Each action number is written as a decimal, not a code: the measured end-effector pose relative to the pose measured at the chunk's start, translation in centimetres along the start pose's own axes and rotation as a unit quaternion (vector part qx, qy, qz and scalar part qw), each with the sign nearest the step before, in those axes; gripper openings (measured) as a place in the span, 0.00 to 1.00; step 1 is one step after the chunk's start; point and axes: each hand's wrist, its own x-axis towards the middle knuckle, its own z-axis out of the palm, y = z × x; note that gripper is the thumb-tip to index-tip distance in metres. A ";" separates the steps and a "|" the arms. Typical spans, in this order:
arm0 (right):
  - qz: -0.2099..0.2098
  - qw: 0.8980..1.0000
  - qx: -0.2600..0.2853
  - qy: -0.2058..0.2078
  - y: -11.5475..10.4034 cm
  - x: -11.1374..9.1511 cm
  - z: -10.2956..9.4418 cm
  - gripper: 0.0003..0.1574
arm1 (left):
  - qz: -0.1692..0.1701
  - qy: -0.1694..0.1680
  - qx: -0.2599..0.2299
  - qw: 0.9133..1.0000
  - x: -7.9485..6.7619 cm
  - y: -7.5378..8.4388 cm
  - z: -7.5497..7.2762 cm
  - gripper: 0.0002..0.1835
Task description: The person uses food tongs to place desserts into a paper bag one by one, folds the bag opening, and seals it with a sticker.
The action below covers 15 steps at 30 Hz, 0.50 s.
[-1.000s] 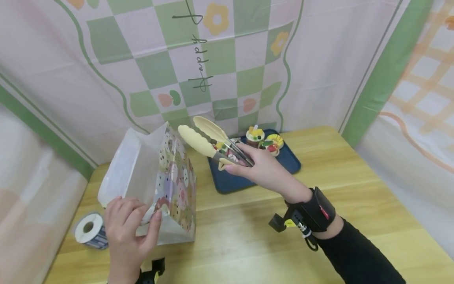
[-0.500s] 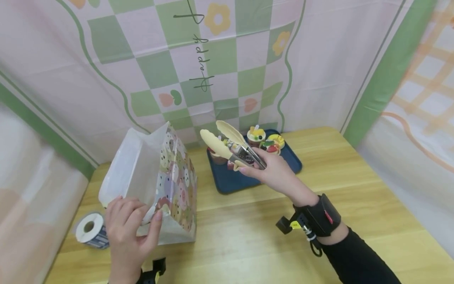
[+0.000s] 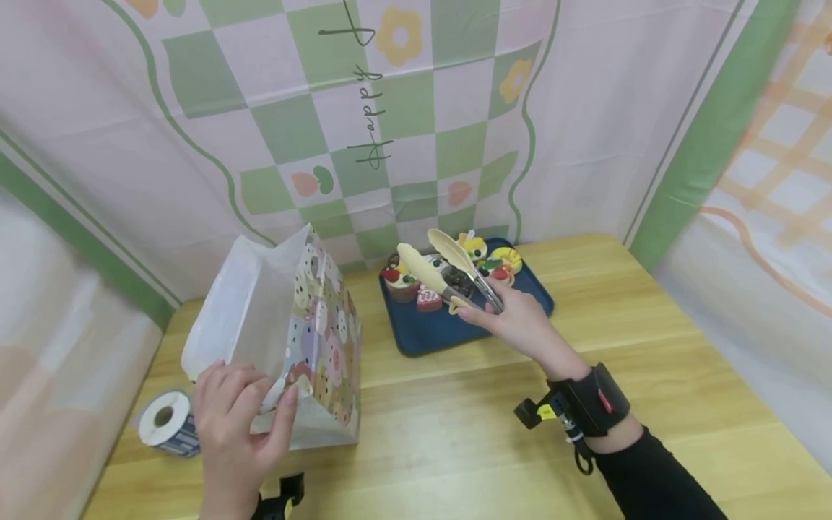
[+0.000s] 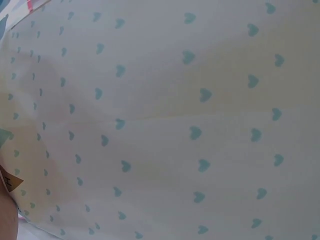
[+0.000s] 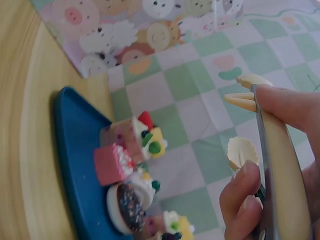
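My left hand [image 3: 234,419] pinches the near rim of a standing paper bag [image 3: 328,347] printed with cartoon animals; the bag's mouth gapes open. A white side of it with teal hearts fills the left wrist view. In my right hand [image 3: 520,321] is a pair of food tongs [image 3: 424,271] with cream tips. The tips are spread apart with nothing between them, above a blue tray [image 3: 425,338]. Toy desserts stand on the tray: a fruit-topped cup [image 3: 401,289], a pink cake piece [image 5: 111,165], a chocolate-sprinkled donut [image 5: 127,207] and several others, partly hidden by the tongs.
A roll of labels [image 3: 167,422] stands left of the bag, near my left hand. The wooden table [image 3: 455,433] runs up to a checkered cloth [image 3: 416,108] hanging behind. Bag and tray stand side by side with a narrow gap.
My right hand has moved right with the tongs, from beside the bag's upper edge to over the tray. The left hand and the bag stay where they were.
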 end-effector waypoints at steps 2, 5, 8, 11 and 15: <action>0.007 1.000 -0.003 0.000 0.3 -0.1 0.1 0.44 | 0.000 -0.001 0.000 1.000 0.0 0.0 0.0 0.30; 0.015 1.000 -0.008 0.003 0.8 -0.1 0.2 0.47 | -0.001 -0.002 0.001 1.000 0.1 0.0 0.0 0.30; 0.022 0.999 -0.020 0.012 1.3 -0.2 0.5 0.47 | -0.002 -0.004 0.002 1.000 0.0 0.0 0.0 0.29; 0.026 0.999 -0.037 0.024 1.9 -0.2 0.7 0.49 | -0.004 -0.008 0.004 1.000 -0.1 0.0 0.0 0.29; 0.034 0.997 -0.054 0.037 2.5 -0.4 1.4 0.55 | -0.003 0.001 0.004 1.000 -0.2 0.0 -0.1 0.29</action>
